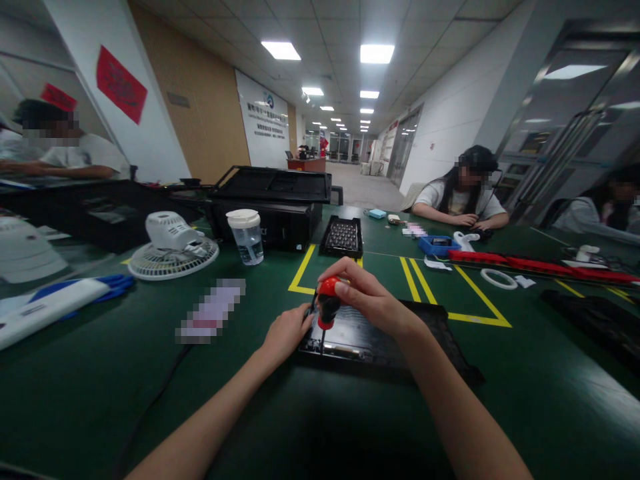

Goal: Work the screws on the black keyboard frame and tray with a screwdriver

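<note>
Red-and-black screwdriver (328, 308) upright in my right hand (375, 300)
Its shaft reaches the black panel's (357, 335) near-left corner; my left hand (287, 335) pinches the left edge.

Upper center, a pale tiled ceiling (335, 10) with bright rectangular lights (377, 53) in rows toward the far end. Upper left, a pale pillar (80, 33) with red paper (121, 85), then a tan wall (180, 87) and a white board (263, 93) with dark lettering. Mid-center, a grey floor (373, 197) and a reddish-brown desk (306, 164). Upper right, a white wall (445, 93), then a metal-framed glass door (547, 110). Across the bottom, a dark green table (90, 400) with yellow lines (411, 280).
</note>
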The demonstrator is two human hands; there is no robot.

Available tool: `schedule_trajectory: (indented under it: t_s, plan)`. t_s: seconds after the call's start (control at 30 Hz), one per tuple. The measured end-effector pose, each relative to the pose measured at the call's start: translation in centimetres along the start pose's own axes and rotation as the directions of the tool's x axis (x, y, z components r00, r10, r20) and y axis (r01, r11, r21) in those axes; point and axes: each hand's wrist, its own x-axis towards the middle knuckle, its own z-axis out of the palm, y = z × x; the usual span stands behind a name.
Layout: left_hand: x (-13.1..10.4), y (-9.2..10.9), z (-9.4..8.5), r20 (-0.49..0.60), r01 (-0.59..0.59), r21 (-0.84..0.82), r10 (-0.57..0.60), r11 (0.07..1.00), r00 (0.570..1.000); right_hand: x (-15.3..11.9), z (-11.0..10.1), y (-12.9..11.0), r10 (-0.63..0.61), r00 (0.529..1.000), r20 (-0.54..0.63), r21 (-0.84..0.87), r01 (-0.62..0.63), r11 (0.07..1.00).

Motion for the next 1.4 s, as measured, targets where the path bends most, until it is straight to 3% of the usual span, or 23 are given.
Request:
schedule_trajectory:
  t_s: [0.43, 1.4]
  plan:
    - [0.03, -0.30, 0.24, -0.016, -0.022, -0.016, 0.022, 1.000, 1.000, -0.14, 0.17, -0.32, -0.019, 1.000, -0.013, -0.125, 0.017, 0.992]
    - [0.41, -0.88, 0.86, -0.051, -0.065, -0.026, 0.064, 0.998, 0.997, 0.05, 0.14, -0.30, -0.002, 0.994, -0.114, -0.199, -0.021, 0.980]
